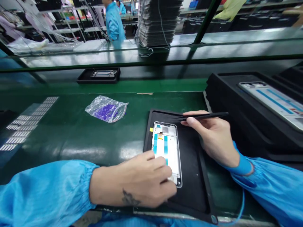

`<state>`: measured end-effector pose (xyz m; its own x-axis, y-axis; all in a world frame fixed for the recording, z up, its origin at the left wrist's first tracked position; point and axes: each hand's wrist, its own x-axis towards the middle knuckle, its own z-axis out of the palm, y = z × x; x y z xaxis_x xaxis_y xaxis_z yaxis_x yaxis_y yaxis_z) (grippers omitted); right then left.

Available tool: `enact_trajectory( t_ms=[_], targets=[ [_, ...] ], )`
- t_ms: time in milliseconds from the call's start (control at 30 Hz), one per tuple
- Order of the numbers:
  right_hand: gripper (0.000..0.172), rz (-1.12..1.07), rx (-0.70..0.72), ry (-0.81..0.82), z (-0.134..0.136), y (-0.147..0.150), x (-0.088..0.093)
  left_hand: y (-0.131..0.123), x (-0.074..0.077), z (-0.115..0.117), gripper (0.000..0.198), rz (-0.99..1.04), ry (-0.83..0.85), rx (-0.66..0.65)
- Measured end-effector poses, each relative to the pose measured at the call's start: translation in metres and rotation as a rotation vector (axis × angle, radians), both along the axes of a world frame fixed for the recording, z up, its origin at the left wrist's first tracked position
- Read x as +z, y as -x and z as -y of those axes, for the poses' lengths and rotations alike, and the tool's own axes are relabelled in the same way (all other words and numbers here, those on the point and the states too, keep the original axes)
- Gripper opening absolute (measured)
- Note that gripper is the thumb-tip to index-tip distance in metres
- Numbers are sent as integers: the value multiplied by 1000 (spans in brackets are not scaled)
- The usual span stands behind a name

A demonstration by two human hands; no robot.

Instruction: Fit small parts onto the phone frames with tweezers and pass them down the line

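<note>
An open phone frame [167, 148], white inside with blue strips, lies in a black tray [197, 176] on the green bench. My left hand [139, 181] rests on the near end of the phone frame, fingers curled and pressing it down. My right hand [213, 135] hovers over the tray's right side and pinches black tweezers [203, 116], whose tips point left above the phone's far end.
A clear bag of purple parts [106, 108] lies on the bench to the left. Sheets of small labels [26, 123] sit far left. A stack of black trays [255, 110] with another phone panel stands on the right. A further tray [99, 75] rests on the belt behind.
</note>
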<state>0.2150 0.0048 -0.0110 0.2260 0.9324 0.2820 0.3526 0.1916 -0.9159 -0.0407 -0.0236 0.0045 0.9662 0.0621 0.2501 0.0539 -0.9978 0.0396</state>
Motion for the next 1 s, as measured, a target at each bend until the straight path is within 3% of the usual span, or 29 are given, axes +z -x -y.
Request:
enact_trajectory(
  t_ms=[133,267,367,533,667,833,1000],
  targets=[
    [19,-75,-52,-149,3,1,15,5,12,14,18,-64,52,-146],
    [11,-77,-77,-294,11,3,33,2,9,13,14,-119,-14,-76],
    [10,-78,-126,-345,16,3,41,-7,7,-4,10,-156,-75,0],
    [12,-45,-180,-358,23,-3,44,-29,16,-57,19,-251,-175,115],
    [10,51,-157,-318,26,-9,45,-40,27,-106,23,-363,-122,245],
    [15,110,-180,-252,26,-17,45,-42,27,-177,29,-396,-134,367],
    [19,198,-244,-302,19,-26,35,-40,29,-251,29,-362,-173,524]
  ],
)
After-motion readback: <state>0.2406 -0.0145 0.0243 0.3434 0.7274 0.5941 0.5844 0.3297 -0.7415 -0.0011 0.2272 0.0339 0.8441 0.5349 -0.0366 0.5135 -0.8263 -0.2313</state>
